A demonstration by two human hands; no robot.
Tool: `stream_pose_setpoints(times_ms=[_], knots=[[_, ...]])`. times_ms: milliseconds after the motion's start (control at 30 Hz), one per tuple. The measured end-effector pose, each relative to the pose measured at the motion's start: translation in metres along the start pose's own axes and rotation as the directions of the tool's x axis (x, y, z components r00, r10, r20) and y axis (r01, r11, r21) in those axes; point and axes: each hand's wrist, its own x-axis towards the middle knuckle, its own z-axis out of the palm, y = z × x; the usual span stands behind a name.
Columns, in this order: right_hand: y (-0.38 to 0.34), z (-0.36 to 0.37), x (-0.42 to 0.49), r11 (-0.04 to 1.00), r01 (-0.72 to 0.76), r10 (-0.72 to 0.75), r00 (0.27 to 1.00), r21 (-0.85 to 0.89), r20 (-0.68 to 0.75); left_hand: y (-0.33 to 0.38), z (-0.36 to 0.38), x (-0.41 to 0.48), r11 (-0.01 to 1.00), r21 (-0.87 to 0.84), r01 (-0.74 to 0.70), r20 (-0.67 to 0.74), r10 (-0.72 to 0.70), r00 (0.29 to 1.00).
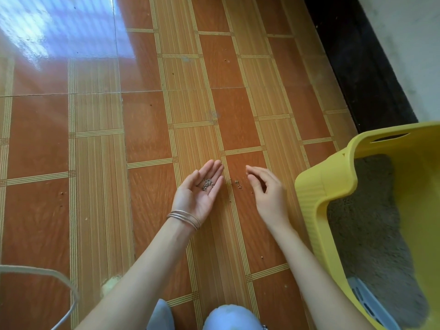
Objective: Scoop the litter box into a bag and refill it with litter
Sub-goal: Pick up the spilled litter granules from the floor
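A yellow litter box (333,184) stands at the right edge of the head view, with grey litter (366,225) inside and a pale blue scoop (371,303) lying at its near end. My left hand (202,189) is held palm up over the floor, cupping a small heap of grey litter grains (207,184). My right hand (266,189) hovers just to its right, fingers curled and pinched together. A few spilled grains (238,184) lie on the tiles between the two hands. No bag is in view.
The floor is glossy orange and striped tile (142,129), with scattered specks. A dark skirting strip (357,67) and a pale wall run along the back right. A white curved rim (59,282) shows at bottom left. My knees (228,317) are at the bottom edge.
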Motion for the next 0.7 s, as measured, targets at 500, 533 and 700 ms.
stream_pose_setpoints(times_ms=[500, 533, 700], knots=[[-0.008, 0.002, -0.026, 0.947, -0.104, 0.091, 0.994, 0.303, 0.056, 0.003, -0.001, -0.005, 1.000, 0.000, -0.015, 0.012, 0.015, 1.000], [-0.007, -0.002, -0.028, 0.943, -0.120, 0.111, 0.993, 0.309, 0.047, 0.005, -0.001, -0.005, 1.000, -0.002, -0.020, 0.011, 0.020, 1.000], [-0.002, -0.012, -0.041, 0.965, -0.165, 0.135, 0.979, 0.201, 0.156, 0.007, -0.004, -0.005, 1.000, 0.000, -0.030, 0.005, 0.030, 1.000]])
